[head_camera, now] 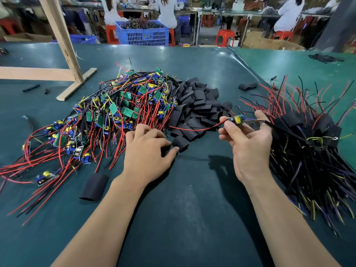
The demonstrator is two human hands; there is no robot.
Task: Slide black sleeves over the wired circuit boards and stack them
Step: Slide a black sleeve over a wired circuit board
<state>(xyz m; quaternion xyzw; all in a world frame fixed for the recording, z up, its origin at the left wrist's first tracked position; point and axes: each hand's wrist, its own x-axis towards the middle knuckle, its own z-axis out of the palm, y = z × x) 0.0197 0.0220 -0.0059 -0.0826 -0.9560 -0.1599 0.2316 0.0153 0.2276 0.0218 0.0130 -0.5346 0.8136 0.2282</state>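
Note:
My right hand (248, 143) pinches a small wired circuit board (237, 119) between thumb and fingers, above the table; its red wire trails left across the sleeves. My left hand (148, 149) lies palm down at the near edge of the pile of black sleeves (196, 108), its fingers curled round a black sleeve (180, 144). A big heap of bare wired boards (115, 112) with red and black leads lies to the left. On the right sits the stack of sleeved boards (312, 135), wires fanning out.
A loose black sleeve (94, 186) lies near my left forearm, another (248, 86) behind the pile. A wooden frame (63, 54) stands at the back left on the green table (192, 199). Beyond are a blue crate (142, 33), red stools and seated people.

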